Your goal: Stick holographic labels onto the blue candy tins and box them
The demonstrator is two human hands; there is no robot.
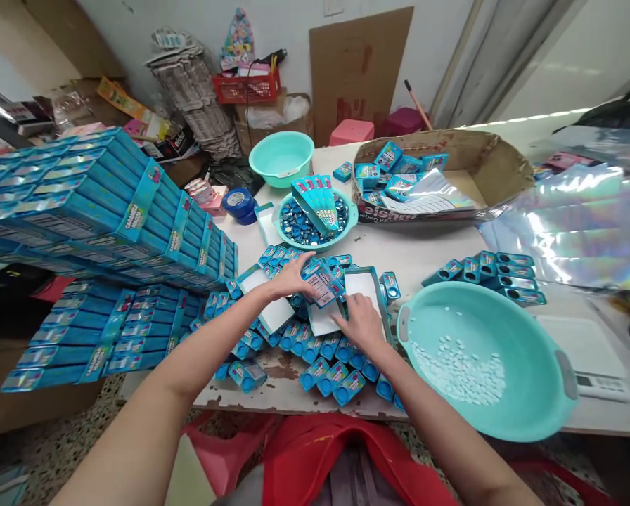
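My left hand (292, 278) grips small blue candy packs (323, 287) with its thumb and fingers, over an open cardboard display box with a white inside (325, 320). My right hand (364, 322) has its thumb and fingers closed around the near right side of that box. Just beyond it lies another open white-lined box (361, 281), and a third open box (267, 299) is on the left. Many blue candy dispensers (315, 344) lie in rows around and beneath the boxes. How many packs my left hand holds is hidden.
A turquoise basin (536, 351) of white tablets stands at right. Behind my hands, a smaller basin (349, 211) holds blue caps and folded cartons. Packed display boxes (151, 218) are stacked at left. A cardboard tray (494, 165), a scale (583, 351) and blue tape (240, 204) are also here.
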